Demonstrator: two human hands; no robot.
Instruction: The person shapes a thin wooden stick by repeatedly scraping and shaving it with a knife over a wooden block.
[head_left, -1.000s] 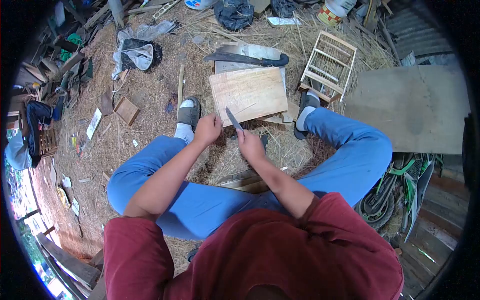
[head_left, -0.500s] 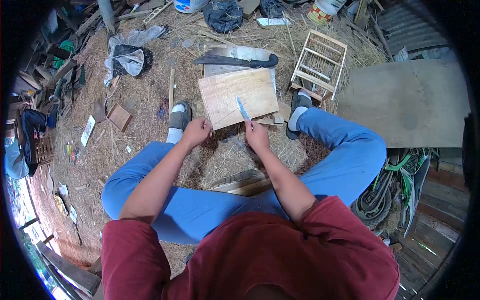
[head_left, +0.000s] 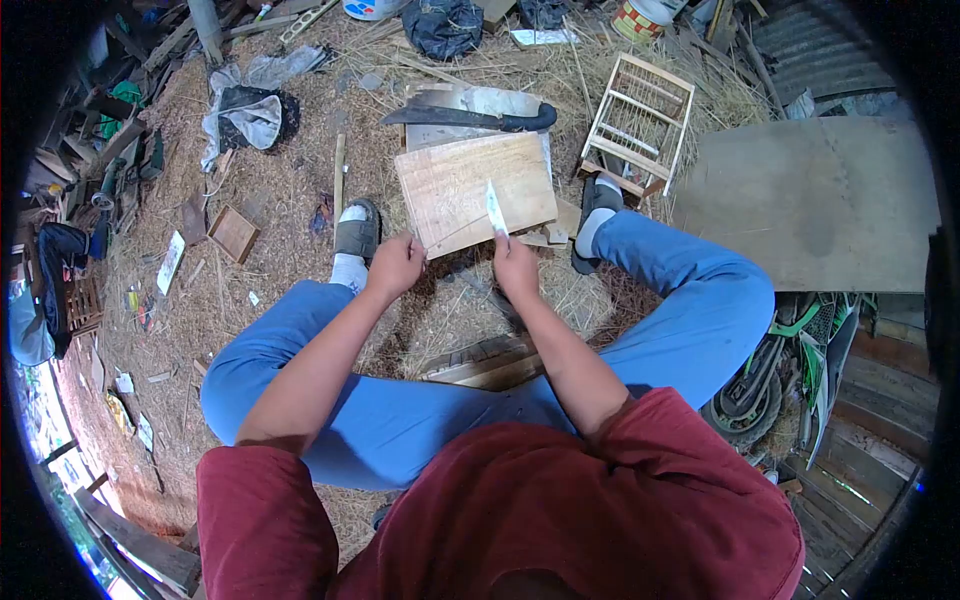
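In the head view my right hand (head_left: 516,268) is closed around the handle of a knife (head_left: 495,211). Its pale blade points away from me over a light wooden board (head_left: 470,175). At the board's near left corner, my left hand (head_left: 398,265) is closed, its fingertips by the edge. What those fingers hold, if anything, is too small to make out. A thin dark line runs across the board between the hands. Just beyond the board lies a machete (head_left: 470,118) with a dark blade and a hooked black handle.
A small slatted wooden frame (head_left: 637,120) stands right of the board, beside my foot. Farther right are a large flat panel (head_left: 810,210) and a green motorbike (head_left: 790,360). A shallow wooden tray (head_left: 234,234) and a black-and-grey bag (head_left: 255,120) lie left on the straw-strewn ground.
The knife has turned in my right hand, its tip swinging right and slightly away from me. My left hand stays near the board's corner, with its fingers curled in more.
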